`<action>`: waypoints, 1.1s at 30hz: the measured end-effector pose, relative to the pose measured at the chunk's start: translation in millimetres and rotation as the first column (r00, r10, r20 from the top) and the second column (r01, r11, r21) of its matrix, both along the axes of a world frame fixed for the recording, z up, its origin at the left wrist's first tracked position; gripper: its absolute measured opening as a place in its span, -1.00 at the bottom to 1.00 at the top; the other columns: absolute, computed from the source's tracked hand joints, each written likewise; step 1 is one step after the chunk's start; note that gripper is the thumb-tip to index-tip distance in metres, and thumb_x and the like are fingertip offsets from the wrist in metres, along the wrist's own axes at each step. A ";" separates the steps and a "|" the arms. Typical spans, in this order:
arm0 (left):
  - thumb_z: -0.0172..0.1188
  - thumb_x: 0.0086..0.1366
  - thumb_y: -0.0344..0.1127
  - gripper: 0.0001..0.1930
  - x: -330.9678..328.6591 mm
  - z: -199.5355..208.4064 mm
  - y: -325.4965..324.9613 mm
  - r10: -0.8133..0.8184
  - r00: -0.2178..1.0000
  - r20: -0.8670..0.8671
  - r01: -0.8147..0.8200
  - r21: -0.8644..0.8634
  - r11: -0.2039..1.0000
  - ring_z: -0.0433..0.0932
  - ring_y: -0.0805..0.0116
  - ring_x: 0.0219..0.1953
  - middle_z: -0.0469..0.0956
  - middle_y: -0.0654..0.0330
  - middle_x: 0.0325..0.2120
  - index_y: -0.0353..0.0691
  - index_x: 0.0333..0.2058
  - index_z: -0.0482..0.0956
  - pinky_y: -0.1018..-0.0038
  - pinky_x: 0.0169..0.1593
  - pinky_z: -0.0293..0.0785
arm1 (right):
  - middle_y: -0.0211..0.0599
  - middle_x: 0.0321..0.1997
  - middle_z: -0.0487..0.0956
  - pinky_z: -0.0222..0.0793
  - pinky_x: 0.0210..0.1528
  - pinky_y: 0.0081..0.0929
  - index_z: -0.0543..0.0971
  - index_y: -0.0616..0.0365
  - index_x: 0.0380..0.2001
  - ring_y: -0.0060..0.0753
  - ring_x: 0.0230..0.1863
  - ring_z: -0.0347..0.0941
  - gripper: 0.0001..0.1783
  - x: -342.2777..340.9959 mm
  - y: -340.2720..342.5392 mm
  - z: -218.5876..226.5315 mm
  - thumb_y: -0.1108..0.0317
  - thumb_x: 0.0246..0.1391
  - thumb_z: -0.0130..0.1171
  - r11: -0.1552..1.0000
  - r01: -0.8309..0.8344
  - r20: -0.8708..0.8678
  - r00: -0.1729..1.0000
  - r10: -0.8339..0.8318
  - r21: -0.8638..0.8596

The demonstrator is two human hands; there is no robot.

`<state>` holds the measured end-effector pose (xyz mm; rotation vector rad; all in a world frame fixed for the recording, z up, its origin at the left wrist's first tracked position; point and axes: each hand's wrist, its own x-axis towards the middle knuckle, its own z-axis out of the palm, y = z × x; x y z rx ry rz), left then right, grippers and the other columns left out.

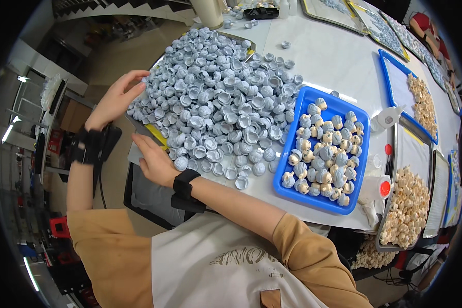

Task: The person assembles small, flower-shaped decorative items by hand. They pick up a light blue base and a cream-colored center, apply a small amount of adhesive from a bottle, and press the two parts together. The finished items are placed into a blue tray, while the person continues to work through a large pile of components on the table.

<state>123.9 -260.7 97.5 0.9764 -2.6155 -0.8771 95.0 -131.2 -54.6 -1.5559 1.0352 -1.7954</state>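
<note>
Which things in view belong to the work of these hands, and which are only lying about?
Likely the job:
grey-blue cup-shaped pieces, beside the left hand and right hand
blue-and-cream pieces in the nearer blue tray

Apparently just lying about:
tall cream container
black object to its right

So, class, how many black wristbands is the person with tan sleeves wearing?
2: one wristband on the wrist of the left hand, the other wristband on the wrist of the right hand. Neither wrist is hidden.

White table (pixel 326 56): grey-blue cup heap (pixel 215 97), blue tray (pixel 302 97); far trays (pixel 333 19), probably metal.
</note>
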 end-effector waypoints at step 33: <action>0.25 0.06 0.03 -0.44 -57.6 -46.5 43.3 0.008 0.997 0.080 -0.002 -0.080 0.997 0.43 0.23 -0.34 0.46 0.03 -0.37 -0.29 -0.13 0.34 0.37 -0.24 0.36 | 0.11 -0.11 0.43 0.26 0.00 -0.13 0.41 0.29 -0.13 0.20 -0.04 0.31 -0.55 2.3 -9.5 -10.3 0.61 -0.22 0.00 0.998 -0.043 0.044 0.998 0.045 -0.038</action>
